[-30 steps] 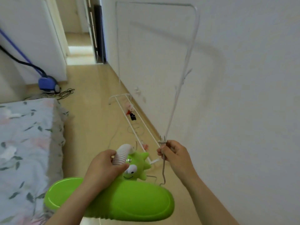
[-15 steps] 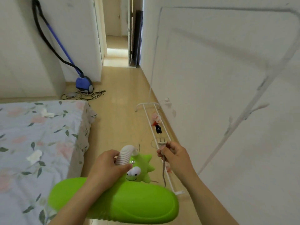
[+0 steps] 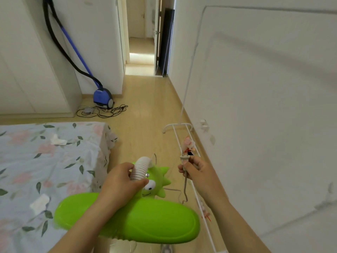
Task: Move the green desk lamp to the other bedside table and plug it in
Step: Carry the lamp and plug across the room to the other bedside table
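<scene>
The green desk lamp (image 3: 138, 219) is carried in front of me at the bottom centre, its long oval head lying across the view and a spiky cartoon base behind it. My left hand (image 3: 120, 181) is closed around the lamp's white ribbed neck (image 3: 140, 168). My right hand (image 3: 196, 170) pinches the grey plug (image 3: 184, 159) with its prongs up, to the right of the lamp. The grey cord (image 3: 184, 190) hangs down from the plug in a loop. No bedside table or socket is in view.
A bed with a floral sheet (image 3: 45, 161) fills the left. A white drying rack (image 3: 189, 143) leans along the right wall, its feet on the wooden floor. A blue vacuum cleaner (image 3: 102, 96) and tangled black cable (image 3: 104, 112) lie ahead left, beside wardrobes. An open doorway (image 3: 142, 44) leads on.
The view has swung left and lifted, bringing the bed, wardrobes and vacuum further into sight. Both hands keep the same hold on the lamp neck and the plug.
</scene>
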